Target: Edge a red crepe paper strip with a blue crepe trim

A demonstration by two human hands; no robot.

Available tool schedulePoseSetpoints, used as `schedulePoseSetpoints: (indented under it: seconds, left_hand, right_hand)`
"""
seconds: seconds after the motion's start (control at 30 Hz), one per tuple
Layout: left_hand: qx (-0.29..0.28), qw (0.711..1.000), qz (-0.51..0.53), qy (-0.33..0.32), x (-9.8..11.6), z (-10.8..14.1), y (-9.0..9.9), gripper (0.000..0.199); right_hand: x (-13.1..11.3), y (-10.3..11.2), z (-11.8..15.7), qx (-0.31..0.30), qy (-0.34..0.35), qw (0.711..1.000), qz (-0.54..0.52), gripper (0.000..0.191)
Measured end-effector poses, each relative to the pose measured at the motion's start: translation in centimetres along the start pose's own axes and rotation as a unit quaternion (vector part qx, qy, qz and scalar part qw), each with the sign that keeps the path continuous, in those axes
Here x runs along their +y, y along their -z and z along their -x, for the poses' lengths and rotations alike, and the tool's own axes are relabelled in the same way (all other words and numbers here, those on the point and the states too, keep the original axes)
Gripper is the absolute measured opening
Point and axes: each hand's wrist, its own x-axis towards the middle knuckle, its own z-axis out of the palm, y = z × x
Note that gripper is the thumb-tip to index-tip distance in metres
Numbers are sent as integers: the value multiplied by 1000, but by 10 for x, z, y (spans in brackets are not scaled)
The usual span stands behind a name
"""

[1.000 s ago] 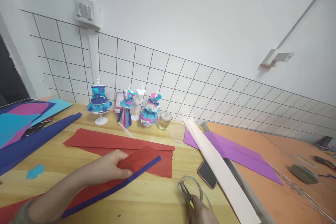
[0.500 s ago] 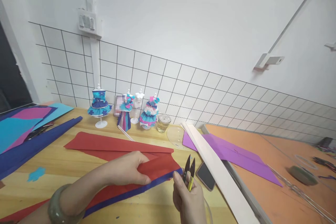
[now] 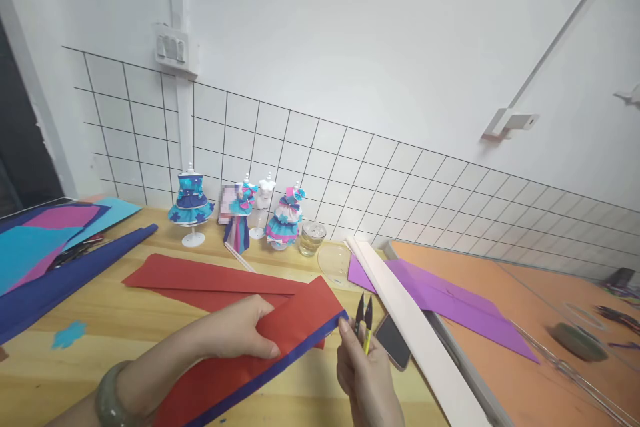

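A folded red sheet (image 3: 300, 313) with a dark blue strip (image 3: 280, 367) along its lower edge is raised above the wooden table. My left hand (image 3: 245, 330) grips the red sheet, thumb on top and fingers hidden beneath it. At the sheet's right corner, my right hand (image 3: 367, 363) pinches the blue strip's end between thumb and finger. The same hand also holds small yellow-handled snips (image 3: 364, 321), their dark blades apart and pointing up. More red material (image 3: 200, 277) lies on the table behind.
Dressed mini mannequins (image 3: 191, 203) and a glass (image 3: 313, 239) stand at the back. A phone (image 3: 393, 341), white strip (image 3: 420, 333) and purple sheet (image 3: 450, 297) lie right. Blue and pink sheets (image 3: 35, 240) are at left, near a blue cutout (image 3: 70, 335).
The red sheet's right end has lifted and flattened out, its blue edge now slanting more steeply. My right hand has moved slightly right and up with the corner.
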Motion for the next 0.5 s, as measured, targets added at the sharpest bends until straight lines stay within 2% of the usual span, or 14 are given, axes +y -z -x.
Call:
schedulePoseSetpoints:
  seconds: [0.13, 0.3, 0.37, 0.43, 0.5]
  left_hand:
    - [9, 1000, -9, -1, -5, -3, 1, 18]
    - [0, 1000, -23, -12, -15, -5, 5, 20]
    - [25, 999, -30, -2, -17, -5, 7, 21]
    - [54, 998, -35, 11, -17, -4, 8, 23]
    - [57, 998, -32, 18, -17, -4, 9, 23]
  right_hand:
    - [8, -8, -2, -2, -18, 999, 35, 49]
    - [13, -9, -3, 8, -18, 999, 31, 42]
    - [15, -9, -3, 14, -18, 999, 27, 37]
    - [17, -7, -2, 24, -19, 999, 28, 41]
    - [19, -4, -2, 30, -23, 999, 27, 45]
